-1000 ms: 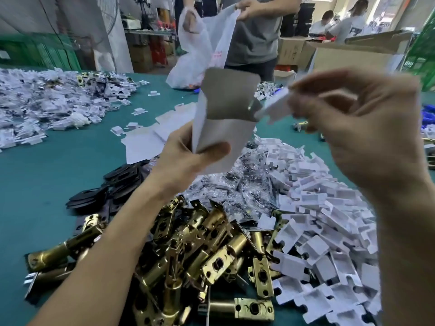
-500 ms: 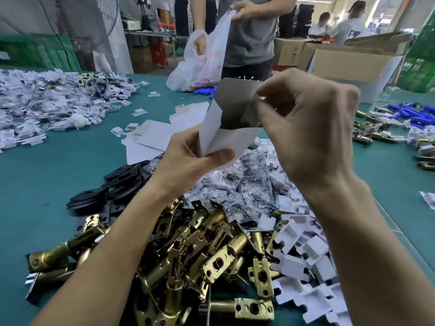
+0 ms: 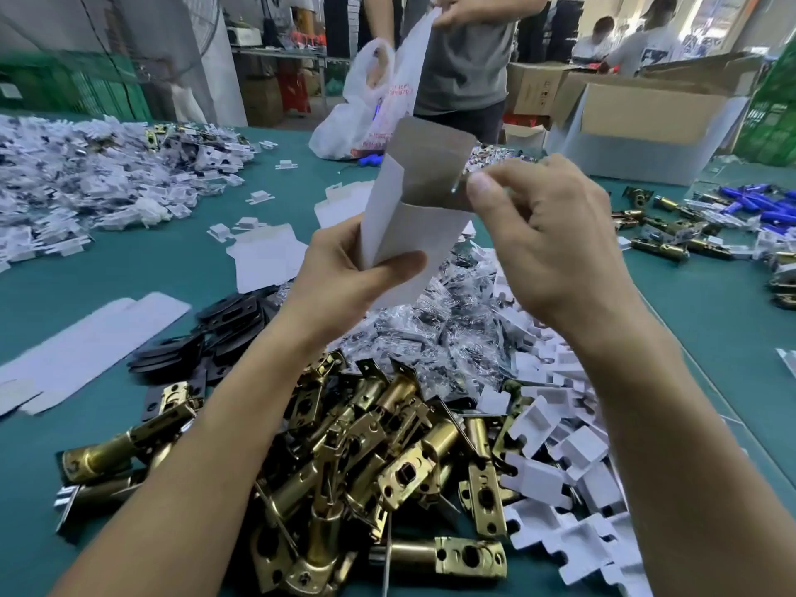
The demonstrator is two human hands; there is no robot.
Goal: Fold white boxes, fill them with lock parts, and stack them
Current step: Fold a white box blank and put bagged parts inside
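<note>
My left hand point(image 3: 344, 269) grips the lower end of a half-formed white box point(image 3: 413, 209), held upright above the table with its grey inside showing and its top open. My right hand point(image 3: 542, 239) pinches the box's upper right edge between thumb and fingers. Below my arms lies a heap of brass latch bolts point(image 3: 370, 458). To its right lie white card inserts point(image 3: 560, 467), and behind it small clear bags of parts point(image 3: 430, 333). Black plates point(image 3: 206, 338) lie to the left.
Flat white box blanks point(image 3: 86, 342) lie on the green table point(image 3: 129, 273), more point(image 3: 262, 256) further back. A big pile of white parts point(image 3: 86, 183) fills the far left. A person across the table holds a white plastic bag point(image 3: 379, 96). A cardboard carton point(image 3: 646, 118) stands at the right.
My right hand came in from the right to the box's upper edge, then lowered slightly. The box has opened from a flat sleeve into a tube, and my view has shifted to the right.
</note>
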